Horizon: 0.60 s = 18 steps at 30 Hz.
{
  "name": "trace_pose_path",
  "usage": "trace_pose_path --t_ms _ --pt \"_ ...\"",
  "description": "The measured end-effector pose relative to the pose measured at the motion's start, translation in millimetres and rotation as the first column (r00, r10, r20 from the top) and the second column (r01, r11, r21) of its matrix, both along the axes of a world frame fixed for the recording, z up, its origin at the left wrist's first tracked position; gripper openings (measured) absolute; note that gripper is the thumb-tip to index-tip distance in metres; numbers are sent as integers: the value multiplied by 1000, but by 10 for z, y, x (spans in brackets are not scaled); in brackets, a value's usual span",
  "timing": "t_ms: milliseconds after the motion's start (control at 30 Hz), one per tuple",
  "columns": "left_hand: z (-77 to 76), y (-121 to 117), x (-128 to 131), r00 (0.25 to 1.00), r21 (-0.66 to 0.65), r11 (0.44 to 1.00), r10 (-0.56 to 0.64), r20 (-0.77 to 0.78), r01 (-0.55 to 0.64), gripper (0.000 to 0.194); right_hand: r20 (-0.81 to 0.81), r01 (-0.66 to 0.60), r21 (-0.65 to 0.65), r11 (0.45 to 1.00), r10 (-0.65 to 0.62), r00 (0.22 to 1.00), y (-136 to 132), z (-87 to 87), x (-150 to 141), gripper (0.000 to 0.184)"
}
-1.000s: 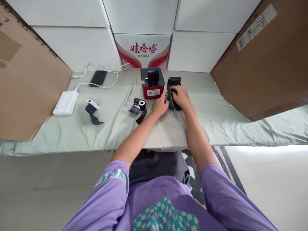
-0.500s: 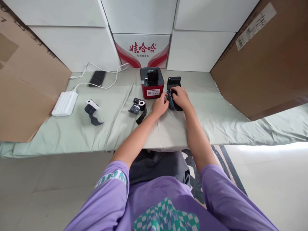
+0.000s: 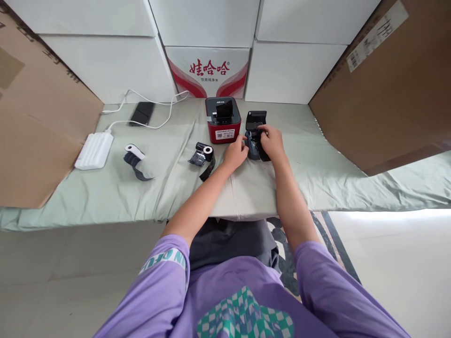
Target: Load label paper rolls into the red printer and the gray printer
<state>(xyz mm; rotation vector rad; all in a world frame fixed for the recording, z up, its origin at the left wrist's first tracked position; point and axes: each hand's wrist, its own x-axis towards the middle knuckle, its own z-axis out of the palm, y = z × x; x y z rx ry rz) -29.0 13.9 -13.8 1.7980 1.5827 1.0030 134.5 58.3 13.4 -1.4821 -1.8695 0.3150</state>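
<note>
One small dark machine [image 3: 252,150] sat open between the left hand [image 3: 235,152] and the right hand [image 3: 273,142], its raised lid [image 3: 256,117] standing just beyond the right fingertips. The left hand was loosely curled, with thumb and forefinger up against the machine's near-left side; whether it gripped or only steadied it, I could not tell. The right hand was partly bent, knuckles up, its fingertips reaching down into the machine's open part. That part was small and half covered by the fingers, so what they pinched, if anything, could not be made out.

Half a second earlier the right fingers had lain further left, over the middle of the machine. They had since shifted to the right, and more of the inside showed between the two hands, while the left hand had stayed nearly where it was. That suggested the careful work inside was still going on, now further to the right, with the lid not yet closed.

Just beyond the left hand stood a red printer [image 3: 224,133]. Left of that hand lay a black roll [image 3: 208,150] with a shiny packet [image 3: 197,158] beside it. Further left lay a white roll [image 3: 136,151], its dark strip trailing, and a white charger [image 3: 94,151].
</note>
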Motion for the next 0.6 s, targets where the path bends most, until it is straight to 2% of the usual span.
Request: trace_pose_path --t_ms 167,300,500,600 --pt "-4 6 0 1000 -15 1000 -12 8 12 40 -185 117 -25 993 -119 975 33 -68 153 45" --pt "-15 21 -2 1000 -25 1000 -12 -1 12 41 -296 74 -81 994 -95 950 79 -107 251 46" --pt "-37 32 3 1000 -16 1000 -9 9 9 41 -331 4 -119 993 -43 943 92 -86 315 47" --pt "-39 32 9 1000 -11 1000 0 14 0 40 -277 -35 -95 995 7 961 87 -74 319 49"
